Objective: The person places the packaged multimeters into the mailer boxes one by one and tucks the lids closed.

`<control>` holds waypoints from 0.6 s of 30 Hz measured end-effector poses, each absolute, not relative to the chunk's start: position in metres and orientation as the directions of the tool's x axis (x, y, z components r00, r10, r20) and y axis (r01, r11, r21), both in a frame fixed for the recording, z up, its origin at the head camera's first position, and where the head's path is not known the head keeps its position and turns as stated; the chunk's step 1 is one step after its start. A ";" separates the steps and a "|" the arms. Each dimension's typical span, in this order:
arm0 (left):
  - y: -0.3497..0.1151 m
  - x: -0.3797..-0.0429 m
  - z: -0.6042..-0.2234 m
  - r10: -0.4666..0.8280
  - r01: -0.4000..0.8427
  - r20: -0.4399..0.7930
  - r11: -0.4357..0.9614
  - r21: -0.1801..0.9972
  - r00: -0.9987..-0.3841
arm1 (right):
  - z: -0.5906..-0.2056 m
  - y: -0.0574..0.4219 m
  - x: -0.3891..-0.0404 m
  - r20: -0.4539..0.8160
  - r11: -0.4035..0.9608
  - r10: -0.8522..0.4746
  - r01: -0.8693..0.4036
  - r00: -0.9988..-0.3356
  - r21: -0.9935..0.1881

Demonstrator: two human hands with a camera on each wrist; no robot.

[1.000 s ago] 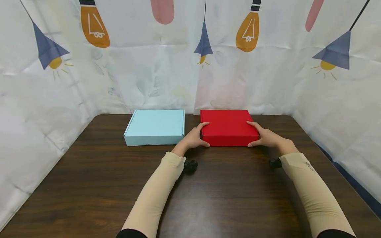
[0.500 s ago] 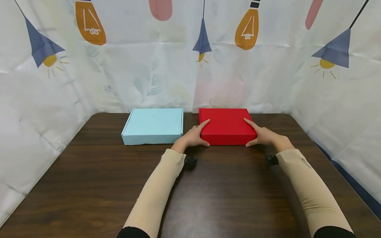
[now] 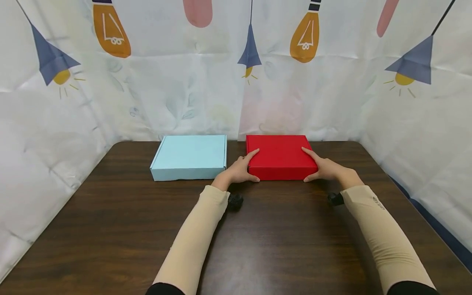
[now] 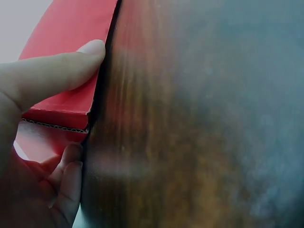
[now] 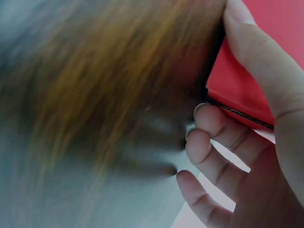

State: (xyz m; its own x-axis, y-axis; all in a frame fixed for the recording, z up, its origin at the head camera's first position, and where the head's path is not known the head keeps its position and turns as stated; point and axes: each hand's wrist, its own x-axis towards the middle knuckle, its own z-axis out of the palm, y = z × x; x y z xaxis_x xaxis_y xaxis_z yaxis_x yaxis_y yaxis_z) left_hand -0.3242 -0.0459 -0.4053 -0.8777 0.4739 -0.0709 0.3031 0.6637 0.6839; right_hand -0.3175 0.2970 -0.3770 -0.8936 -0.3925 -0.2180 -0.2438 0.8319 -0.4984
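Note:
A flat red cardboard box (image 3: 282,155) lies near the far edge of the table, right of the middle. My left hand (image 3: 239,170) grips its left front corner, thumb on the front face and an index finger reaching over the top. At the right front corner my right hand (image 3: 327,167) holds the box the same way. The left wrist view shows the left thumb (image 4: 57,71) lying on the red front face, the lower fingers curled by the corner. In the right wrist view, fingers (image 5: 209,121) bend at the side of the box, close to the tabletop.
A closed light blue box (image 3: 189,153) sits left of the red one, with a narrow gap between them. The dark wooden table (image 3: 110,229) reaches back to a white curtain (image 3: 206,94) printed with lamps and bulbs. A black device (image 3: 234,202) hangs at each wrist.
The head view has shifted slightly. Both hands stay at the red box's front corners, and neither box has visibly moved on the table.

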 end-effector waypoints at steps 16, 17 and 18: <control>-0.047 -0.323 -0.401 0.475 0.287 -0.102 0.674 0.681 -0.874 | -0.375 0.292 -0.320 -0.256 0.842 -0.389 -0.229 -0.885 -0.489; -0.047 -0.323 -0.400 0.476 0.286 -0.104 0.675 0.680 -0.873 | -0.375 0.292 -0.320 -0.263 0.842 -0.392 -0.229 -0.881 -0.488; -0.047 -0.323 -0.400 0.478 0.287 -0.106 0.675 0.680 -0.872 | -0.375 0.292 -0.320 -0.270 0.842 -0.394 -0.228 -0.878 -0.489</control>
State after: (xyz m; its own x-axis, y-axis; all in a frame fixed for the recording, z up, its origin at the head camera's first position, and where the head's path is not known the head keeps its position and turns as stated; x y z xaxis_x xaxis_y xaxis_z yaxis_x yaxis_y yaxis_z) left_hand -0.3232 -0.0473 -0.4004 -0.8721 0.4778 -0.1060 0.2872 0.6750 0.6797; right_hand -0.3198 0.2922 -0.3746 -0.8785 -0.3943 -0.2698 -0.2279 0.8422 -0.4886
